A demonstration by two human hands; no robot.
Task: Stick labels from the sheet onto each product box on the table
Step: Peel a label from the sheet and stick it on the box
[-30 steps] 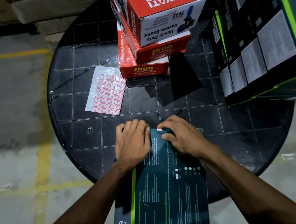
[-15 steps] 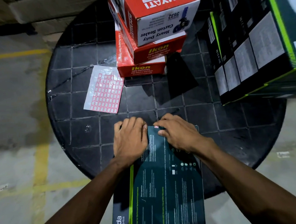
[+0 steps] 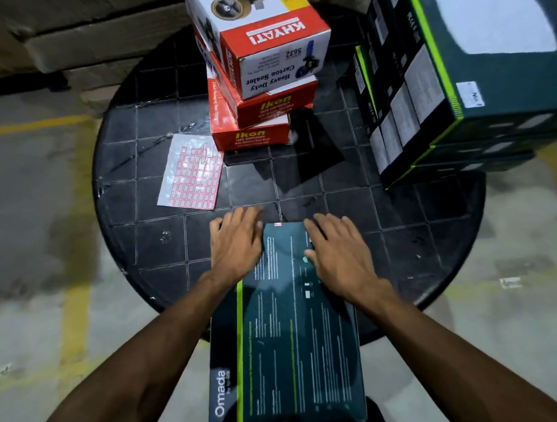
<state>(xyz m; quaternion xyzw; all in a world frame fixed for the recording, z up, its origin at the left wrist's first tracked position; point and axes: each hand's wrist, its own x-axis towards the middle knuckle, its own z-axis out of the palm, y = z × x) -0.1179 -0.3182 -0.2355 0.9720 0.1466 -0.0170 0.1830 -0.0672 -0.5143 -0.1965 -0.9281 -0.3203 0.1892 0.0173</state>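
Note:
A dark teal Omada box [image 3: 291, 334] lies flat at the near edge of the round black table [image 3: 162, 250], sticking out toward me. A small red-edged label [image 3: 277, 224] sits at its far edge. My left hand [image 3: 237, 246] rests flat on the box's far left corner, fingers spread. My right hand [image 3: 335, 253] lies flat on its far right part. The label sheet [image 3: 191, 172], white with red-bordered stickers, lies on the table to the left, beside a stack of red and white tape dispenser boxes [image 3: 259, 81].
A tall stack of dark green-trimmed boxes [image 3: 451, 79] fills the table's right side; the top one carries a white label [image 3: 470, 94]. Brown cartons [image 3: 74, 37] lie on the floor behind. Grey concrete floor with yellow lines surrounds the table.
My right hand has moved off the label at the box's far edge and now lies flat further right. My left hand has shifted slightly. The label now shows uncovered.

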